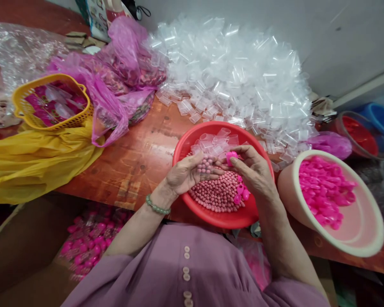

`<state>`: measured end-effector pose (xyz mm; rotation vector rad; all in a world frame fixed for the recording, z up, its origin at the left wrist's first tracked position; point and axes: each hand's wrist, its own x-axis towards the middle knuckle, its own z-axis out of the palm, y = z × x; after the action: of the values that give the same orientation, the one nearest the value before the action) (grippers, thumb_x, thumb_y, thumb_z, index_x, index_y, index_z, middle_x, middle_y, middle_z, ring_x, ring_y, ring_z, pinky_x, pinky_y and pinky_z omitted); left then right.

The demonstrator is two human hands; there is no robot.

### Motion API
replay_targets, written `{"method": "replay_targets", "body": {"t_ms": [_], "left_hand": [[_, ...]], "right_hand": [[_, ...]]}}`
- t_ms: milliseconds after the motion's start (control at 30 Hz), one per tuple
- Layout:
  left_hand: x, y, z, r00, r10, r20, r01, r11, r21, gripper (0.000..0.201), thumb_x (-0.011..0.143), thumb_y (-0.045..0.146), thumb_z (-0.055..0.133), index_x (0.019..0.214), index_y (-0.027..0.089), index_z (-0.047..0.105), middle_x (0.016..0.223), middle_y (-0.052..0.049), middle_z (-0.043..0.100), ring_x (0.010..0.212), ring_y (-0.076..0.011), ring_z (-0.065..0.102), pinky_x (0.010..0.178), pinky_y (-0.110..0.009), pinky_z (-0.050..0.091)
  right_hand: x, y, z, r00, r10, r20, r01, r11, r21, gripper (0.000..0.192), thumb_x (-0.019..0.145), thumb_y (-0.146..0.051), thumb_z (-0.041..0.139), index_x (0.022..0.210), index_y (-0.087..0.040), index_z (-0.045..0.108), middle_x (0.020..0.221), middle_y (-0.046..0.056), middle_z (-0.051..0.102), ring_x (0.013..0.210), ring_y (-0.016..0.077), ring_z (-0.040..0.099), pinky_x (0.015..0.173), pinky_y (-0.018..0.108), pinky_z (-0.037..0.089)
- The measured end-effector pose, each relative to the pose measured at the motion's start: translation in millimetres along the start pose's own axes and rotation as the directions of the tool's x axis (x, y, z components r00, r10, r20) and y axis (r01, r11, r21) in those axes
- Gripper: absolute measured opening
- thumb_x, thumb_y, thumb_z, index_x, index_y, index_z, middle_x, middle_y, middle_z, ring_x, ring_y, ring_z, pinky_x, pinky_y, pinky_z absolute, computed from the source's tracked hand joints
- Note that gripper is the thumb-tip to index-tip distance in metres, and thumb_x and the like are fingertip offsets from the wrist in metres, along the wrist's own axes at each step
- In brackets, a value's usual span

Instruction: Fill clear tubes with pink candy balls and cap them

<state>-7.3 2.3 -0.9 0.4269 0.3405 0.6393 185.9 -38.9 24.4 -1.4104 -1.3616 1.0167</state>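
— Looking down, we see both our hands over the red basin (182,147) at the table's near edge. What has the left hand (187,172) got?

— It is cupped palm-up, half closed around a small heap of pink beads (205,164), fingers curled just enough to keep them in. A green bead bracelet (156,207) sits on that wrist.

— And the right hand (254,170)?

— Its thumb and fingertips are pinched on a bright pink cap (231,157), held just beside the beads in the left palm. The other fingers are loosely bent.

— Where do the rest of the beads lie?

— In the basin under our hands, a mound of loose beads (217,194) fills the near half, with a few more pink caps (241,192) on top at the right. Clear plastic tubes (216,140) lie in the far half.

— What surrounds us?

— To the right, touching the basin or nearly so, a pale pink bowl (365,230) holds many more caps. Behind the basin a great pile of clear tubes (237,72) covers the wooden table (137,157). To the left stand a yellow basket (22,96), a magenta bag (121,64) and a yellow bag (35,162). Below the table edge a box of filled tubes (89,238) shows.
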Motion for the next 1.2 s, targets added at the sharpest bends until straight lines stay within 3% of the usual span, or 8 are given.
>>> {"method": "replay_targets", "body": {"t_ms": [67,167,333,433,700,867,1033,1200], "left_hand": [[-0.8,-3.3,0.9,0.999,0.043,-0.022,-0.042,0.999,0.027,0.023,0.077,0.02,0.075,0.096,0.009,0.068,0.087,-0.009,0.073,0.08,-0.0182,0.073,0.08,-0.029,0.059],[-0.5,-7.2,1.5,0.996,0.069,-0.059,-0.066,0.996,0.063,0.026,0.073,0.016,0.08,0.095,0.009,0.068,0.083,-0.005,0.07,0.078,-0.015,0.071,0.078,-0.026,0.059],[1.7,-11.3,-0.3,0.994,0.084,-0.069,-0.072,0.985,0.158,0.033,0.073,0.022,0.081,0.103,0.014,0.069,0.091,-0.004,0.068,0.084,-0.0146,0.068,0.075,-0.027,0.058],[1.8,-14.0,-2.4,0.993,0.112,-0.036,-0.101,0.969,0.227,0.033,0.074,0.027,0.079,0.104,0.017,0.07,0.094,-0.004,0.068,0.089,-0.0152,0.065,0.075,-0.026,0.056],[1.8,-16.5,-2.6,0.987,0.149,0.06,-0.159,0.952,0.263,0.038,0.073,0.034,0.081,0.107,0.018,0.071,0.089,-0.003,0.066,0.082,-0.0111,0.059,0.078,-0.023,0.049],[1.8,-15.3,-0.8,0.99,0.123,0.067,-0.136,0.952,0.274,0.036,0.073,0.039,0.08,0.099,0.016,0.07,0.082,-0.001,0.06,0.075,-0.0096,0.057,0.075,-0.023,0.048],[1.4,-13.6,-1.6,0.989,0.142,0.042,-0.147,0.91,0.387,0.039,0.075,0.043,0.077,0.097,0.013,0.066,0.078,0.0,0.056,0.071,-0.0097,0.054,0.072,-0.025,0.047],[0.8,-12.9,-1.4,0.988,0.144,0.056,-0.153,0.851,0.502,0.031,0.08,0.041,0.069,0.089,0.013,0.058,0.079,0.0,0.053,0.07,-0.01,0.052,0.07,-0.025,0.044]], "right_hand": [[3.4,0.4,-4.0,0.997,-0.058,0.06,0.065,0.989,-0.133,0.024,0.087,-0.038,0.065,0.105,-0.022,0.062,0.096,0.005,0.068,0.085,0.0176,0.067,0.081,0.037,0.058],[5.5,-2.0,-13.8,0.984,-0.147,0.105,0.176,0.908,-0.38,0.021,0.085,-0.035,0.069,0.1,-0.021,0.07,0.095,0.007,0.07,0.09,0.0212,0.067,0.088,0.042,0.055],[3.9,-16.2,-11.9,0.986,-0.127,-0.108,0.117,0.988,-0.097,0.028,0.082,-0.035,0.074,0.108,-0.025,0.07,0.097,0.002,0.073,0.087,0.0166,0.07,0.082,0.034,0.059],[4.9,-22.5,3.0,0.987,-0.12,-0.105,0.118,0.993,-0.027,0.027,0.078,-0.034,0.078,0.102,-0.024,0.072,0.095,0.002,0.075,0.087,0.0173,0.071,0.083,0.035,0.06],[11.2,-15.5,23.5,0.983,-0.171,-0.06,0.169,0.985,-0.044,0.025,0.079,-0.034,0.077,0.101,-0.024,0.074,0.098,0.003,0.076,0.092,0.0187,0.071,0.091,0.039,0.057],[11.2,-17.1,20.6,0.979,-0.195,-0.062,0.186,0.975,-0.12,0.022,0.08,-0.032,0.075,0.099,-0.023,0.074,0.091,0.003,0.076,0.081,0.0174,0.07,0.078,0.034,0.059],[13.1,-22.5,17.6,0.955,-0.288,0.075,0.297,0.908,-0.297,0.016,0.082,-0.025,0.072,0.098,-0.021,0.074,0.088,0.003,0.076,0.08,0.0172,0.07,0.077,0.032,0.057],[12.9,-21.7,16.1,0.941,-0.303,0.152,0.337,0.882,-0.329,0.016,0.085,-0.026,0.069,0.099,-0.02,0.073,0.088,0.003,0.076,0.079,0.0171,0.071,0.074,0.031,0.057]]}}
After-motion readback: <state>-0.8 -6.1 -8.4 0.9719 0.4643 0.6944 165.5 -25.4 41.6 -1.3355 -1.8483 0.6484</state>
